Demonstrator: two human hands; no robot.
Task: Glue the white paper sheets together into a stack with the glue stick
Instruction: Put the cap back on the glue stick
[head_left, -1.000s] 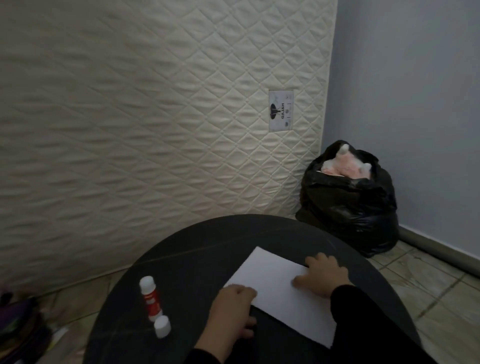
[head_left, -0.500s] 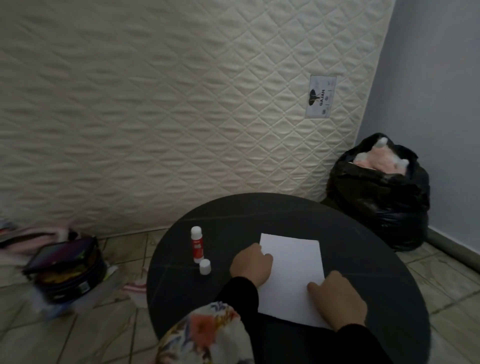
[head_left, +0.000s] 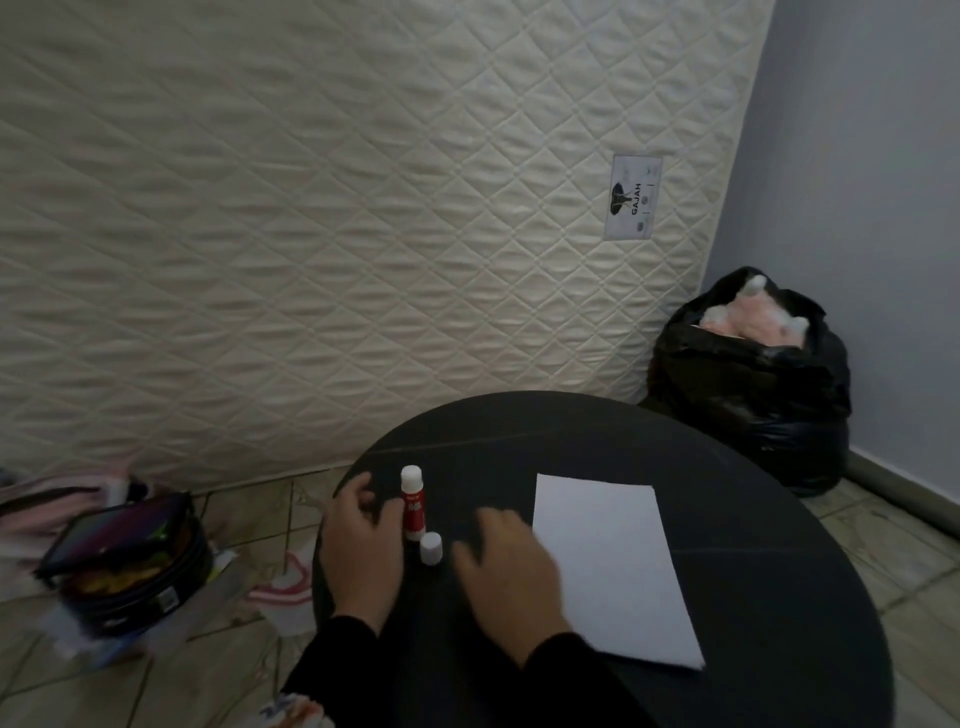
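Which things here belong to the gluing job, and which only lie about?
For the job:
red and white glue stick
small white cap
white paper sheet

Lying about:
black plastic bag
quilted cream mattress
open dark case

Two bare hands in the lower middle of the frame, the left hand (head_left: 363, 551) and the right hand (head_left: 511, 571), no rings or watch to be seen. Both arms wear long black sleeves (head_left: 332, 670) reaching to the wrists. At the bottom edge, a scrap of flowered cloth (head_left: 291, 714) peeks in, blurred.
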